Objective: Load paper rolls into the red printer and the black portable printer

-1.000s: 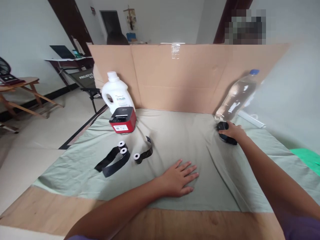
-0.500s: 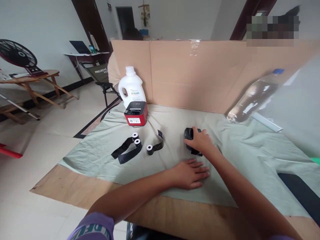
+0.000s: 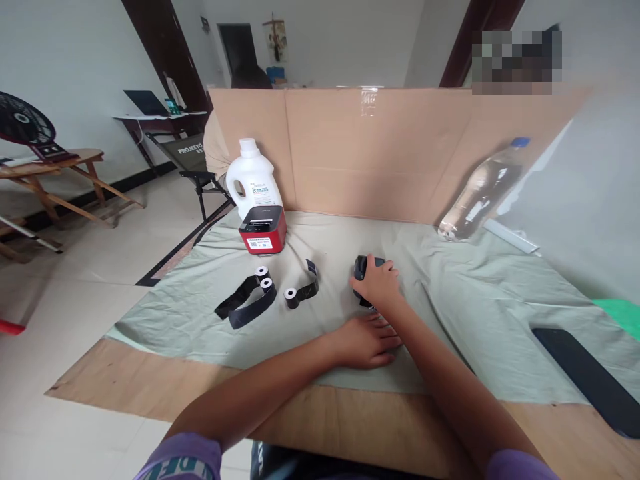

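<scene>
My right hand is curled over a small boxy black device, gripping it from above on the pale green cloth. A dark strip shows beneath the near side of the device; most of the rest is covered by my hand. Flat on the cloth lies my left hand, fingers spread, just in front of the right hand and holding nothing. To the left are a black paper roll with a curling tail and two more rolls with long unrolled black strips.
A red and black receipt printer stands before a white detergent jug. A cardboard panel borders the back. At the right are a plastic bottle leaning on the panel, a white bar and a dark phone-shaped slab.
The whole view has shifted, so the scene sits further left in the picture. My right hand keeps its grip on the black device, and my left hand still rests flat.
</scene>
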`<state>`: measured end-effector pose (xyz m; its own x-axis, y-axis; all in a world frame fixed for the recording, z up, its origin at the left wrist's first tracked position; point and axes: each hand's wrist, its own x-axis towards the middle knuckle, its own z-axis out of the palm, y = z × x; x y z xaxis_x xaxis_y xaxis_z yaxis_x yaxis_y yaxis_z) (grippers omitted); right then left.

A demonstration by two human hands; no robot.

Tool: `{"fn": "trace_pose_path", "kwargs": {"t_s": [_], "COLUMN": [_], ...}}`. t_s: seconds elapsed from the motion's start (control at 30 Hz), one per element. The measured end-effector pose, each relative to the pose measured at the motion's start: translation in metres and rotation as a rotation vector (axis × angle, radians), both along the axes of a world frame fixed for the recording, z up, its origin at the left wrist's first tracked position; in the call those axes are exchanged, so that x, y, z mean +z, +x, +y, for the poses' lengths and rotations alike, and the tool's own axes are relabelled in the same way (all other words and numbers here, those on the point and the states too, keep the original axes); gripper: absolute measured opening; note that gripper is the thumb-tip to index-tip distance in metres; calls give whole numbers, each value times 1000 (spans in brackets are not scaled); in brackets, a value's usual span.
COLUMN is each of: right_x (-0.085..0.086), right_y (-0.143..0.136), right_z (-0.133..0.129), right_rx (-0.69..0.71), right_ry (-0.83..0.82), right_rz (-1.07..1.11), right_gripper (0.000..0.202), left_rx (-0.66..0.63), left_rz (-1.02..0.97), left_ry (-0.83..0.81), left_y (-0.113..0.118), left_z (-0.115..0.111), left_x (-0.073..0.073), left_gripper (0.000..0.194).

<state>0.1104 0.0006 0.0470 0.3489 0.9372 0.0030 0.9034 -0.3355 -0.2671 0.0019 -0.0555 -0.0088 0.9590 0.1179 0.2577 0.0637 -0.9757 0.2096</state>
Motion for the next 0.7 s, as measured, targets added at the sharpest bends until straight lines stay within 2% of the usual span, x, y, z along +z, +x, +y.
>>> {"fn": "trace_pose_path", "kwargs": {"t_s": [0.1,0.17,0.23,0.3,0.37,0.43,0.5,0.57,0.7], "right_x": [0,-4,-14,-27,-41,-52,-58,-59,-58], "right_y": [19,40,62,80,90,93,92,91,91], "right_z": [-1,-1,-1,-1,-1,-2,-3,-3,-4], "right_rx": [72,133,193,204,167,145,192,249,273], "right_ry": [-16,21,119,238,341,401,408,398,387], "right_rz": [105,196,305,433,511,503,456,423,403], "right_gripper": [98,98,86,71,63,58,54,54,55], "left_rx": [-62,-28,145,435,706,855,894,864,779], "left_rz": [-26,-80,-237,-473,-659,-716,-686,-639,-577], "left_ry": [-6,-27,-110,-295,-536,-742,-868,-933,-898], "left_y": [-7,-14,-19,-21,-20,-16,-13,-12,-13], "left_z": [-2,0,6,19,38,58,74,83,79], "left_x": [2,7,13,18,16,9,-1,-10,-15], "left_gripper": [37,34,31,30,29,30,38,46,52]}}
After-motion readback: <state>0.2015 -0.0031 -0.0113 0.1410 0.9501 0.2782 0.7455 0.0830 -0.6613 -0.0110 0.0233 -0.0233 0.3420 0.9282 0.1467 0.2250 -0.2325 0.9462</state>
